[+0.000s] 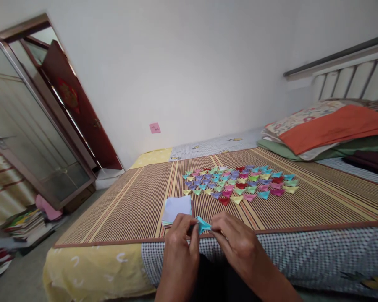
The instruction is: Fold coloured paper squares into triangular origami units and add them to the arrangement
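While pinched at both ends, needed light pressure

Held the turquoise folded paper (203,225) near the paper stack (177,208), with left hand (180,238) and right hand (237,235) fingers clamped on opposite ends. Likely called for creasing without crushing corners.

We log turquoise folded paper (203,225); lavender top sheet (178,206); folded pieces (242,185) in red, pink, yellow, green, blue, purple. Mat (132,205): tan with dark stripes. Bedcover (94,268): yellow with white marks, plus grey-and-white check. We also tag orange-and-floral pillow (330,128), dark-red door (85,113), pink note (154,128), white wall (192,71).
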### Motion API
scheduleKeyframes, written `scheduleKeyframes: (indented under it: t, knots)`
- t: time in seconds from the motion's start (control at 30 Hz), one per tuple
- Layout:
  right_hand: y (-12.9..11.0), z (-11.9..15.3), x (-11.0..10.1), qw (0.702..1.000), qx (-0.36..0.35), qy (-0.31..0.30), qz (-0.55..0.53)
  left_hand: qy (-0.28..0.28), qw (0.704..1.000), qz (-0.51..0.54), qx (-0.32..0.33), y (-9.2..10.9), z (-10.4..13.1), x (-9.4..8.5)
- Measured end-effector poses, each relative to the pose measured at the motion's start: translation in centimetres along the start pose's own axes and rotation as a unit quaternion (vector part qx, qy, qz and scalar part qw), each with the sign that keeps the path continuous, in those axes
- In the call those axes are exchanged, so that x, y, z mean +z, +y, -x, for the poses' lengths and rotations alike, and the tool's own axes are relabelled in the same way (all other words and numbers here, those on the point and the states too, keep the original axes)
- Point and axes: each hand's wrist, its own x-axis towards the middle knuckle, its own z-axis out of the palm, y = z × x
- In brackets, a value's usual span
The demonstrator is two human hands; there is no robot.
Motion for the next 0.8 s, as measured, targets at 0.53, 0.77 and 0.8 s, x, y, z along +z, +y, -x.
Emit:
scheduleKeyframes:
  t: [0.53,0.77,0.8]
  knots:
    - [-0.2,0.37,-0.63,1.0,-0.01,0.01,-0.015,-0.055,0.998,0.04,-0.012,0.02,-0.4,-0.37]
    - [-0.44,0.35,-0.64,1.0,-0.012,0.017,-0.021,-0.046,0.998,0.04,-0.023,0.06,-0.49,-0.02]
    - [-0.42,0.37,-0.66,1.0,-0.01,0.016,-0.022,-0.05,0.998,0.042,-0.022,0.19,-0.49,-0.09]
